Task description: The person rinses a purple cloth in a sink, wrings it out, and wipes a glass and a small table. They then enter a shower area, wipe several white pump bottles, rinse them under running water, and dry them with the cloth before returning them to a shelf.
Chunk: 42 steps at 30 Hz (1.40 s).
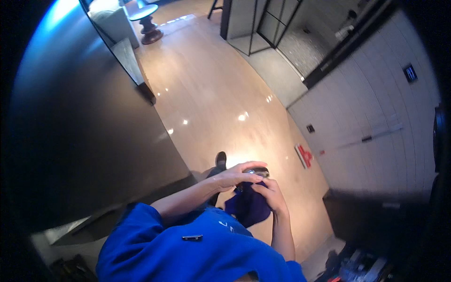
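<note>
My left hand (243,174) reaches in from the left, its fingers curled round a shiny, dark, rounded object (260,171). What this object is I cannot tell, since the fingers cover much of it. Close against it, my right hand (270,194) grips a dark purple cloth (248,206). The cloth hangs down in front of my blue shirt (197,246). The fingertips of both hands meet near the object's lower edge.
A glossy beige floor (211,84) runs ahead. On the left stands a large dark panel (88,134). A red and white floor-tool head (303,156) rests by the right wall (352,116). Farther off are a round pedestal stool (151,33) and a black-framed glass partition (260,31).
</note>
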Each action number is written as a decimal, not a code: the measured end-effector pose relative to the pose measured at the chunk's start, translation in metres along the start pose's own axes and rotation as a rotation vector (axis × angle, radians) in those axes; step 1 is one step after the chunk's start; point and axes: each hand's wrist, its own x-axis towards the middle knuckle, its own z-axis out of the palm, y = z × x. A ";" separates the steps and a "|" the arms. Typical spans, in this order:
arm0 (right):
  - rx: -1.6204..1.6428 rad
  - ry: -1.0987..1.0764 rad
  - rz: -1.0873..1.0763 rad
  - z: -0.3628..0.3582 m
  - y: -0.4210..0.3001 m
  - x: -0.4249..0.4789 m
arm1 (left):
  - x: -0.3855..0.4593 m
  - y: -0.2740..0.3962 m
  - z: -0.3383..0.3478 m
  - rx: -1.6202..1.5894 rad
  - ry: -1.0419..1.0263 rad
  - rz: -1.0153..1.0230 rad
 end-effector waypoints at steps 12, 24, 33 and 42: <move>1.083 0.308 -0.572 -0.167 -0.144 0.324 | 0.186 0.209 -0.225 -0.878 0.119 0.229; 1.031 -0.258 0.007 -0.122 -0.339 0.869 | 0.172 0.388 -0.555 -1.077 0.784 0.795; 0.754 -0.771 0.298 0.129 -0.500 1.246 | 0.108 0.464 -0.769 -1.360 1.336 0.919; 0.179 -0.300 0.309 0.355 -0.640 1.517 | 0.053 0.707 -1.085 -1.298 1.213 0.848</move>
